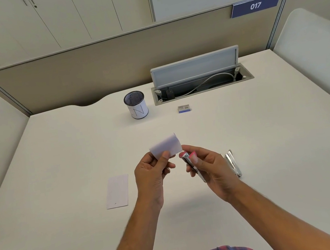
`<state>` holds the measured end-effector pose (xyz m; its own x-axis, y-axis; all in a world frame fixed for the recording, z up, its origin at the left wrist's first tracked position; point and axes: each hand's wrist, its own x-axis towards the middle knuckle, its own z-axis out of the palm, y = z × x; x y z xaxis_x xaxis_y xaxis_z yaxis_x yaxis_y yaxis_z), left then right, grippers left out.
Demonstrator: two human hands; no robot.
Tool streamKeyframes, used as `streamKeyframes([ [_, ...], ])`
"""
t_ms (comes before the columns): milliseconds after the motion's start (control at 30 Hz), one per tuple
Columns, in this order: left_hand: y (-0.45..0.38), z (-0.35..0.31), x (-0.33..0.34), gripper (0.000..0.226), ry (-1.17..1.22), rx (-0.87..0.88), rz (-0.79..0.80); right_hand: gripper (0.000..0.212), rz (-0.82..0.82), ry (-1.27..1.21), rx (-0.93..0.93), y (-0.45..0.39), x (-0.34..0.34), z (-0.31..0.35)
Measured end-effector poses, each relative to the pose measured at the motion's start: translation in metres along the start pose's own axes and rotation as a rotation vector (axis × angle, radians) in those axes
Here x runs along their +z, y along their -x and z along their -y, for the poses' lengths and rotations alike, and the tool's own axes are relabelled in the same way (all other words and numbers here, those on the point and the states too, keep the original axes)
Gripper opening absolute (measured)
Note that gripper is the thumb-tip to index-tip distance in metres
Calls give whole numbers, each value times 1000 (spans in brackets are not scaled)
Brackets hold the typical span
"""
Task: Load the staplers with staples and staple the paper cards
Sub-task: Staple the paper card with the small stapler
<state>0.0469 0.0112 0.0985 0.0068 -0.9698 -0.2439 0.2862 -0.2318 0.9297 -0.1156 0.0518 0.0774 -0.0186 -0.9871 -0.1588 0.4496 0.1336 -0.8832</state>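
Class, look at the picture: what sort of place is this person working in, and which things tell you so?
Most likely an office cubicle: a partition with a numbered sign, a desk cable hatch and storage cabinets behind.

A card (117,191) lies left of the hands, a stapler (233,163) right, staple box (184,108) behind.

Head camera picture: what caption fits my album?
Left hand holds a card; right hand holds a stapler.
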Motion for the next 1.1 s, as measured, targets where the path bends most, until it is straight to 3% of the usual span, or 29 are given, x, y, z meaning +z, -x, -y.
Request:
streamKeyframes([
  [533,4,-2,2,13,-36,24,45,40,-13,-25,-51,3,5,5],
  [1100,5,-4,4,16,-52,35,47,35,-44,173,-204,7,7,5],
])
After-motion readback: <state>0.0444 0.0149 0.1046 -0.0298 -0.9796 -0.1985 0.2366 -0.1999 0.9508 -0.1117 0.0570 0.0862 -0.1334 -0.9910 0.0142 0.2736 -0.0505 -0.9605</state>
